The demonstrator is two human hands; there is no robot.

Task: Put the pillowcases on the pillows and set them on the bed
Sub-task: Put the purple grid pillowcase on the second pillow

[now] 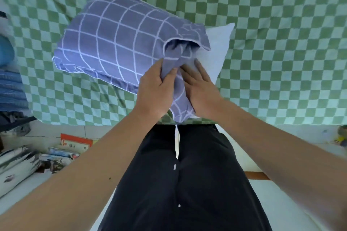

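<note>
Purple-blue gridded pillowcase (116, 37) covers most of the white pillow (218, 48), which lies near the bed's (281, 43) front edge. Left hand (155, 88) has its fingers curled, bunching the case's open end, while right hand (201, 88) presses mostly straight fingers against that same fabric.

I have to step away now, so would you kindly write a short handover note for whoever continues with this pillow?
Left hand: grips bunched fabric at the open end of the blue grid pillowcase.
Right hand: fingers lie against that open end, next to the white pillow.
Position: pillow lies on the green checked bed, mostly inside the case.
Done: case covers most of the pillow.
Left: cover the exposed white corner, close the opening, set the pillow in place.
</note>
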